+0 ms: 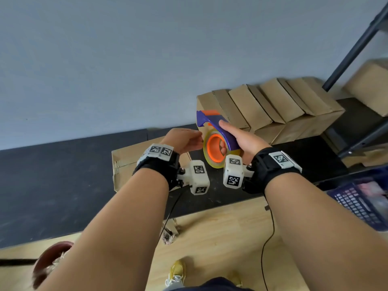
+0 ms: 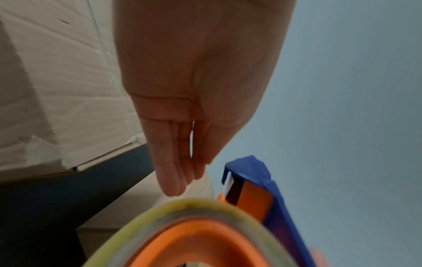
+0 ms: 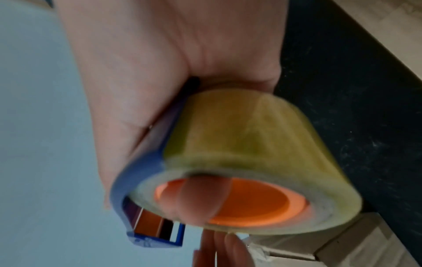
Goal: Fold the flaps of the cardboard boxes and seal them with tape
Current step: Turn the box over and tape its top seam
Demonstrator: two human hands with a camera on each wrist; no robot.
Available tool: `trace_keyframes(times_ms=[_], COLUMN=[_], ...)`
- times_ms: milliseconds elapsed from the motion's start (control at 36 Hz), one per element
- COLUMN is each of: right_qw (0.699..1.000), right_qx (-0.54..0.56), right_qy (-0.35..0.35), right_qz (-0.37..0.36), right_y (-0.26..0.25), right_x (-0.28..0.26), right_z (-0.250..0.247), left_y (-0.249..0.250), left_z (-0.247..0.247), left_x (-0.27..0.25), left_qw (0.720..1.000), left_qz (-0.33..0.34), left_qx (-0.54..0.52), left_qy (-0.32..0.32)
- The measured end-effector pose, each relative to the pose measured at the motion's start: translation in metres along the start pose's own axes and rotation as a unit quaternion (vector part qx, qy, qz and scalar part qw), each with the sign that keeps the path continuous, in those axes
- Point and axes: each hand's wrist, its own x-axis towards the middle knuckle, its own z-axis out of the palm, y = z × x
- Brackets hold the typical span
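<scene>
Both hands raised, right hand [image 1: 241, 139] gripping tape dispenser [image 1: 218, 139], cutter up-left, left hand [image 1: 184, 139] seemingly relaxed

The left hand [image 1: 184, 141] hides where its fingertips meet the tape roll [image 1: 218, 149]. Arms cover part of the box [image 1: 123, 162] below. Both wrist views are blurry. The laptop [image 1: 363, 198] is cut off at the edge.

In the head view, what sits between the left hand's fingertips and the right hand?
The tape dispenser: its yellowish roll on an orange core lies between the left hand and the right hand, which grips its blue handle. The head view shows this.
</scene>
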Motion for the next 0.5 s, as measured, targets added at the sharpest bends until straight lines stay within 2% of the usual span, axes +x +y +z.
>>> trace_keyframes(times_ms=[111, 278, 500], right_qw=[1.0, 1.0, 1.0], right_qx=[0.0, 0.0, -0.003], right_qy=[0.005, -0.009, -0.021], right_qz=[-0.004, -0.016, -0.002], right_y=[0.004, 0.005, 0.01], right_x=[-0.005, -0.015, -0.024], right_z=[0.0, 0.004, 0.004], left_y=[0.013, 0.02, 0.021], left_z=[-0.006, -0.018, -0.016], left_x=[0.001, 0.002, -0.004], left_qw=[0.998, 0.996, 0.992], left_qz=[-0.028, -0.069, -0.108], left_qx=[-0.025, 0.057, 0.072], left_qy=[0.046, 0.008, -0.002])
